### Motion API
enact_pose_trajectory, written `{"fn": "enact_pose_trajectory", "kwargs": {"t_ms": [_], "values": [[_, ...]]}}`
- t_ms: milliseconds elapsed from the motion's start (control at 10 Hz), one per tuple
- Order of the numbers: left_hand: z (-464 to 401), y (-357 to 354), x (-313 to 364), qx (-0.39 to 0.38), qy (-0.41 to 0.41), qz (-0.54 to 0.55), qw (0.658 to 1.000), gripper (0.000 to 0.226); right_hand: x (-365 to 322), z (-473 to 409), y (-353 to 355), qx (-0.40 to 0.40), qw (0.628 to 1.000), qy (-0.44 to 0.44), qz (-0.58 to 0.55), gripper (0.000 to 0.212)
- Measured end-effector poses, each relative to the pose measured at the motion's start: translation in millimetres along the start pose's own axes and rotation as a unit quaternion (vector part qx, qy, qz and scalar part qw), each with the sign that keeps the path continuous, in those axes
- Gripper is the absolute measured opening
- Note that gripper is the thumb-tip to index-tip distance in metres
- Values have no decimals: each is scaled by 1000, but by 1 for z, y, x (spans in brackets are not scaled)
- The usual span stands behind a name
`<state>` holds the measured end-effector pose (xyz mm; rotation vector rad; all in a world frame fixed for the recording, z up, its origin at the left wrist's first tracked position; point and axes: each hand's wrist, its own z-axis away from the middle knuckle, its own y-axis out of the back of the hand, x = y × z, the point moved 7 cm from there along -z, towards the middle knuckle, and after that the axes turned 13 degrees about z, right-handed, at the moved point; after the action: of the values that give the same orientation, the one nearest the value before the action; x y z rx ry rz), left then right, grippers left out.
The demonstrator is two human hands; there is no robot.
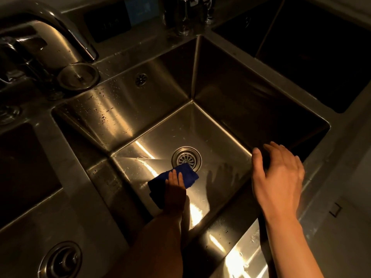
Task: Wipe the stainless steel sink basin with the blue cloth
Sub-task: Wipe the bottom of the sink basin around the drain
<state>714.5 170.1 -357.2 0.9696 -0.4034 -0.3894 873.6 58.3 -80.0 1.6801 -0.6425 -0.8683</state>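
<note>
On the left of the counter: the tap point(60, 31) arches toward the sink point(140, 109), with a round metal lid point(78, 78) lying below its spout.
Cloth: the blue cloth point(188, 174), folded into a thick pad, lies on the basin floor, its far corner at the drain point(186, 159).
Left hand: the left hand point(174, 181) presses flat on the cloth with straight fingers, its grip released.
Right hand: the right hand point(279, 175) hovers over the sink's right edge, fingers relaxed, grasping nothing.
Doing it well: probably keep the palm flat, sweep in overlapping strokes toward the drain, then work up the spotted left wall.
Basin's look: brushed steel, glossy, with water droplets on the left wall and front rim.
</note>
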Motion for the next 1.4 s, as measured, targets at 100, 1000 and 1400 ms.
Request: {"fn": "enact_pose_trajectory", "kwargs": {"t_ms": [100, 1000, 1400], "values": [[-2, 22, 0, 95, 3, 20, 995, 59, 1, -1, -1, 1, 1000, 0, 1, 40], [-50, 35, -32, 44, 37, 29, 998, 64, -1, 2, 2, 5, 1000, -1, 5, 40], [-47, 34, -34, 33, 60, 38, 997, 70, -1, 1, 0, -7, 1000, 7, 18, 41]]}}
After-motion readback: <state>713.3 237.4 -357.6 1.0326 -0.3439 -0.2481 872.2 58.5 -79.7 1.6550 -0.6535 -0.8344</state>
